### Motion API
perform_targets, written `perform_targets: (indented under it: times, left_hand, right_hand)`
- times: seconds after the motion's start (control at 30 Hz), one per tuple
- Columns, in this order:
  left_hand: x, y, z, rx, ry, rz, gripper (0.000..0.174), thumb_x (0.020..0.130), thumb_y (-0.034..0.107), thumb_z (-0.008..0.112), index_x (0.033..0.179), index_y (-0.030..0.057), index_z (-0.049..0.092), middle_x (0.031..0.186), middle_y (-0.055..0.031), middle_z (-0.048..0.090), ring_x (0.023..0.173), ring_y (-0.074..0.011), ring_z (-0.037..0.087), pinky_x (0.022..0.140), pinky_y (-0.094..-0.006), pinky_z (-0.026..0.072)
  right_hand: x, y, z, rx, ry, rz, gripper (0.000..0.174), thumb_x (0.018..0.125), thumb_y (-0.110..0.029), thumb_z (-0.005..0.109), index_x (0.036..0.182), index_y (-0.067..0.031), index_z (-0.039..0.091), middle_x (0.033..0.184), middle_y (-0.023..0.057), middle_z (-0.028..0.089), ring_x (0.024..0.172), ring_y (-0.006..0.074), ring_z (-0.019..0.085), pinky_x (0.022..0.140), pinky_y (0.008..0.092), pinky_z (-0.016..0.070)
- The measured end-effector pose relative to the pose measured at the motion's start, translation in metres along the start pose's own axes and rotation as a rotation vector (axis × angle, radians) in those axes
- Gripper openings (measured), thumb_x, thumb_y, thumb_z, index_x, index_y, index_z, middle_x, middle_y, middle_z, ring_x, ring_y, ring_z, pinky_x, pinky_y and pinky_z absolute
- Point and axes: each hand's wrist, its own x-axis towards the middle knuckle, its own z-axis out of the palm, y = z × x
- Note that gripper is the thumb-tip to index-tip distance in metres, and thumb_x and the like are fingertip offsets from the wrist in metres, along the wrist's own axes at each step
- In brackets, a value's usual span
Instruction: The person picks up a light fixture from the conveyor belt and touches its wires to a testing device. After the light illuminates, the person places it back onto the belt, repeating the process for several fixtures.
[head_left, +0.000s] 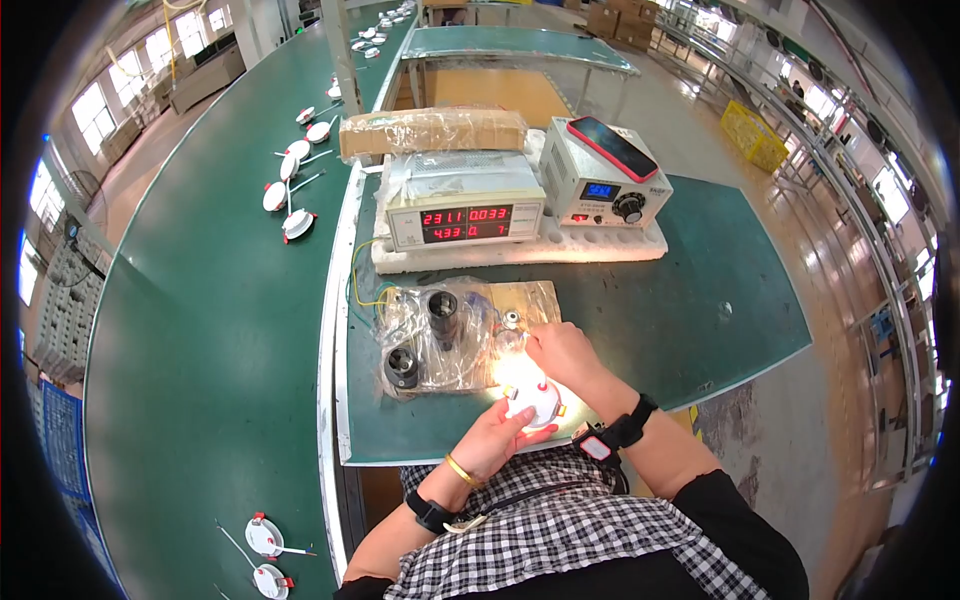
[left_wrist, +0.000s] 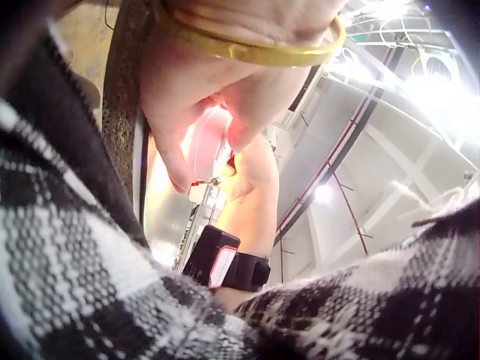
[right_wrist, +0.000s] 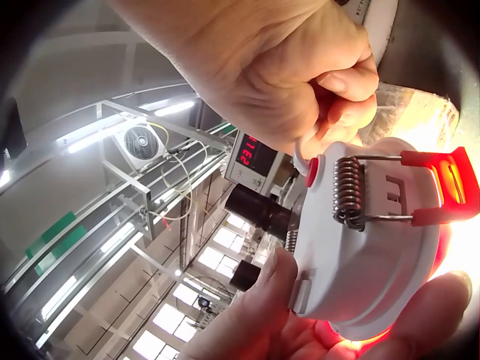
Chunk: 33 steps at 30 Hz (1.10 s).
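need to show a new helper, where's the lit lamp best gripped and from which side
Probably by the side wall of the lamp's round white housing, coming from the person's side, as the left hand does. That curved wall offers a hold, and the glowing face points away from the person. I'd keep off the coiled spring clip, which juts out and may flex.

Left hand (head_left: 488, 438) gripping, right hand (head_left: 566, 357) curled, both forearms (head_left: 662, 455) angled inward
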Motion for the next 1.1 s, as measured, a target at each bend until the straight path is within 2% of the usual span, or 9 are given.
perform_targets:
  times: [0.2,0.53,0.67,0.77,0.87,0.97,1.0,1.07,1.1]
  left_hand:
    - [0.001,0.003,-0.002,-0.162,0.016,-0.041,0.048,0.103,0.029,0.028,0.131,-0.0101,0.033,0.132,-0.0211,0.047,0.118,-0.0319,0.052,0.104,-0.043,0.0421]
    - [0.002,0.001,-0.003,-0.148,0.039,-0.051,0.051,0.102,0.033,0.03,0.132,-0.0079,0.035,0.129,-0.0217,0.05,0.114,-0.0347,0.055,0.099,-0.0407,0.0465]
    - [-0.024,0.014,0.0,-0.015,0.058,-0.013,0.047,0.1,0.03,0.041,0.134,-0.0021,0.037,0.126,-0.0175,0.053,0.111,-0.0312,0.058,0.096,-0.041,0.0482]
    - [-0.085,0.051,-0.027,0.246,0.307,0.023,0.039,0.097,0.024,0.05,0.127,-0.0003,0.046,0.11,-0.0075,0.06,0.096,-0.0174,0.06,0.085,-0.0313,0.0499]
    - [-0.17,0.111,-0.064,0.674,0.664,0.179,0.03,0.093,0.019,0.056,0.116,0.0008,0.056,0.096,0.0012,0.059,0.084,-0.009,0.054,0.078,-0.0232,0.0446]
    - [-0.251,0.163,-0.111,1.146,0.948,-0.044,0.035,0.089,0.029,0.061,0.105,-0.0021,0.064,0.093,-0.0053,0.065,0.089,-0.0131,0.058,0.081,-0.0287,0.0461]
    - [-0.257,0.181,-0.097,1.288,1.096,-0.141,0.039,0.087,0.032,0.062,0.106,-0.0014,0.065,0.093,-0.0111,0.067,0.091,-0.0204,0.062,0.084,-0.0318,0.0471]
    - [-0.256,0.204,-0.114,1.683,1.308,-0.124,0.04,0.085,0.036,0.063,0.103,0.0002,0.066,0.106,-0.0171,0.065,0.1,-0.0285,0.061,0.087,-0.0368,0.0477]
    - [-0.24,0.217,-0.12,1.657,1.299,0.04,0.042,0.084,0.037,0.064,0.106,0.0009,0.065,0.109,-0.018,0.063,0.104,-0.0303,0.059,0.09,-0.0377,0.0462]
  right_hand:
    - [0.0,-0.001,-0.001,0.01,-0.023,0.016,0.028,0.081,-0.022,0.052,0.075,0.0026,0.066,0.074,0.0253,0.063,0.073,0.0414,0.063,0.069,0.0488,0.0513]
    - [-0.002,0.001,0.001,0.011,0.007,0.022,0.027,0.079,-0.021,0.053,0.075,0.0022,0.066,0.074,0.0246,0.063,0.073,0.0409,0.064,0.07,0.0487,0.0512]
    - [-0.008,-0.009,-0.003,0.208,0.01,-0.087,0.027,0.084,-0.023,0.053,0.079,0.0012,0.065,0.073,0.0202,0.064,0.067,0.0361,0.063,0.063,0.0439,0.0501]
    - [-0.029,-0.027,-0.035,0.617,-0.115,0.014,0.028,0.09,-0.025,0.055,0.084,0.002,0.063,0.062,0.0112,0.061,0.056,0.0193,0.06,0.054,0.0308,0.0463]
    - [-0.033,-0.006,-0.038,0.706,-0.031,0.017,0.027,0.091,-0.023,0.055,0.085,0.0023,0.062,0.059,0.0047,0.057,0.054,0.0101,0.055,0.052,0.0259,0.0444]
    - [-0.033,0.022,-0.037,0.673,0.0,0.063,0.026,0.092,-0.021,0.054,0.084,0.0022,0.063,0.059,0.0034,0.057,0.053,0.0093,0.054,0.051,0.0252,0.0436]
    - [-0.033,0.03,-0.035,0.66,0.003,0.121,0.026,0.093,-0.02,0.053,0.085,0.0022,0.063,0.059,0.0031,0.056,0.052,0.0088,0.054,0.05,0.0246,0.0432]
    - [-0.032,0.038,-0.032,0.691,0.04,0.152,0.026,0.094,-0.02,0.052,0.085,0.0024,0.063,0.058,0.0027,0.055,0.051,0.0081,0.052,0.05,0.0235,0.0428]
    - [-0.03,0.044,-0.029,0.717,0.074,0.201,0.026,0.094,-0.019,0.051,0.086,0.0026,0.063,0.058,0.0024,0.054,0.051,0.0074,0.051,0.049,0.0225,0.0424]
